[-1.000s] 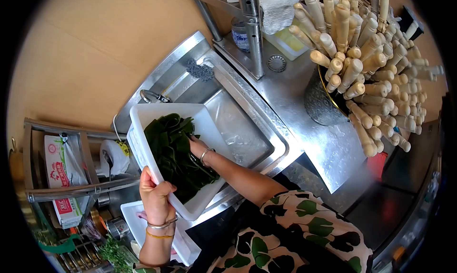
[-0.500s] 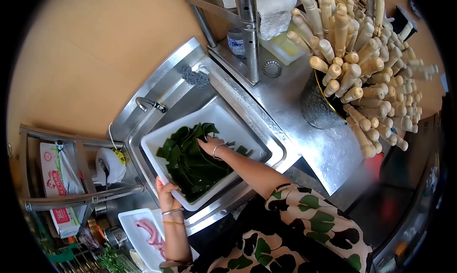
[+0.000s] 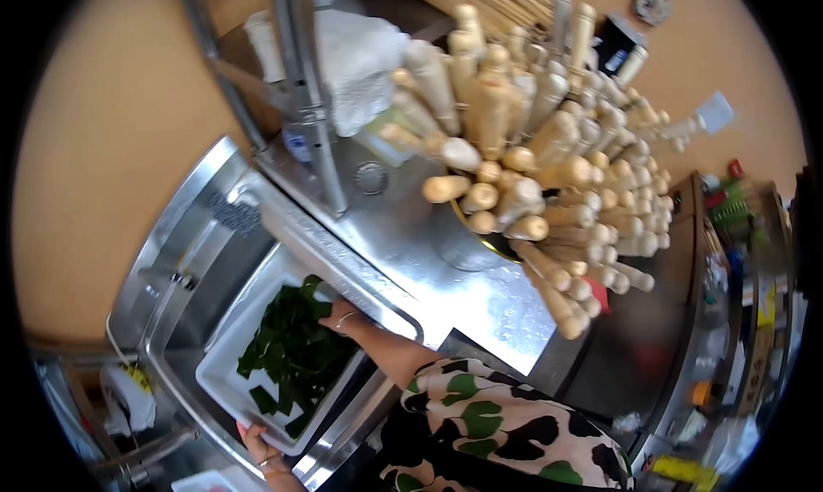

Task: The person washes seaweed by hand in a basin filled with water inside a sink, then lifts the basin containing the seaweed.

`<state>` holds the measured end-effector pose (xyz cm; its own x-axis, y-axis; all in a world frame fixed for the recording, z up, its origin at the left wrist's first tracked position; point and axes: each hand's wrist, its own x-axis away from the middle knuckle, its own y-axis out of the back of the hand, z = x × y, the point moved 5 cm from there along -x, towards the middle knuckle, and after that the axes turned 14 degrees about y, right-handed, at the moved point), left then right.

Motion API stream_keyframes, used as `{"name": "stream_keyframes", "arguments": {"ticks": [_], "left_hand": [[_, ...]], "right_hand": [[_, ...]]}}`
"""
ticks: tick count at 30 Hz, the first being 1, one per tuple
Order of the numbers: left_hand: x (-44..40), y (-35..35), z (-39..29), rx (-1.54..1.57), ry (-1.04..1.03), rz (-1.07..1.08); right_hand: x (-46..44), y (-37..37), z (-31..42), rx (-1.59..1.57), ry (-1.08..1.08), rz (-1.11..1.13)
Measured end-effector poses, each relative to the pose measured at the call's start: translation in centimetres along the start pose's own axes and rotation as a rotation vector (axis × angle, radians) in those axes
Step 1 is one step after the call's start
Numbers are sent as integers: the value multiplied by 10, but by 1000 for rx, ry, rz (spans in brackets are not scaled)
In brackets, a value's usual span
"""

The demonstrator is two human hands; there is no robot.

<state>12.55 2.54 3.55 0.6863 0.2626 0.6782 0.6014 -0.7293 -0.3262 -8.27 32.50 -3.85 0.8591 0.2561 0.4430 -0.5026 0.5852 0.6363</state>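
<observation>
A white plastic tray sits tilted in the steel sink, holding a heap of dark green, glossy, kelp-like pieces. My left hand is closed on the tray's near left corner. At the right side of the tray, my right hand is curled over the rim beside the green pieces. Its fingertips are partly hidden and a little blurred, and no green piece shows in it.
The steel sink has a tap and a grey scouring pad. Right of it, many wooden-handled tools stick out of a bucket on the steel counter. A metal rack post rises behind the sink.
My right hand has left the middle of the green pieces for the tray's right rim. The tray has turned, and the pieces have shifted. The view has swung right.
</observation>
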Motion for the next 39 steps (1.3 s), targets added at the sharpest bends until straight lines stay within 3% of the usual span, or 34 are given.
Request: {"name": "stream_keyframes", "arguments": {"ticks": [2,4,6,8,10,14,16,18,19,20,22,24,30,33,39], "left_hand": [[-7,11,4,-1,23,-163],[-21,52,5,-259,-5,-157],[0,20,-16,-201,-107,-329],[-50,101,4,-170,-170,-263],[-45,111,2,-161,-192,-280],[25,75,-38,-113,-113,-276],[18,108,-39,-143,-118,-308],[43,68,-47,-84,-65,-265],[53,53,-51,-87,-88,-212],[63,39,-55,-89,-110,-159],[47,44,-53,-199,-128,-220],[59,26,-48,-210,-107,-100],[113,-36,-34,-298,-2,196],[140,-71,-18,-341,72,308],[184,-144,60,-434,225,503]], "right_hand": [[-2,3,8,6,-18,91],[5,3,13,13,-68,-107],[2,6,13,-90,32,-187],[18,25,29,-239,100,-205],[55,44,61,-307,146,-292],[111,70,123,-267,557,-505],[149,86,155,-349,746,-644],[167,111,167,-469,666,-398],[181,131,172,-548,424,-298],[207,153,181,-536,535,-377],[219,153,175,-531,576,-430],[232,149,136,-532,576,-557],[310,141,34,-516,353,-773],[352,142,-1,-451,167,-739],[450,155,-109,-500,-28,-845]]}}
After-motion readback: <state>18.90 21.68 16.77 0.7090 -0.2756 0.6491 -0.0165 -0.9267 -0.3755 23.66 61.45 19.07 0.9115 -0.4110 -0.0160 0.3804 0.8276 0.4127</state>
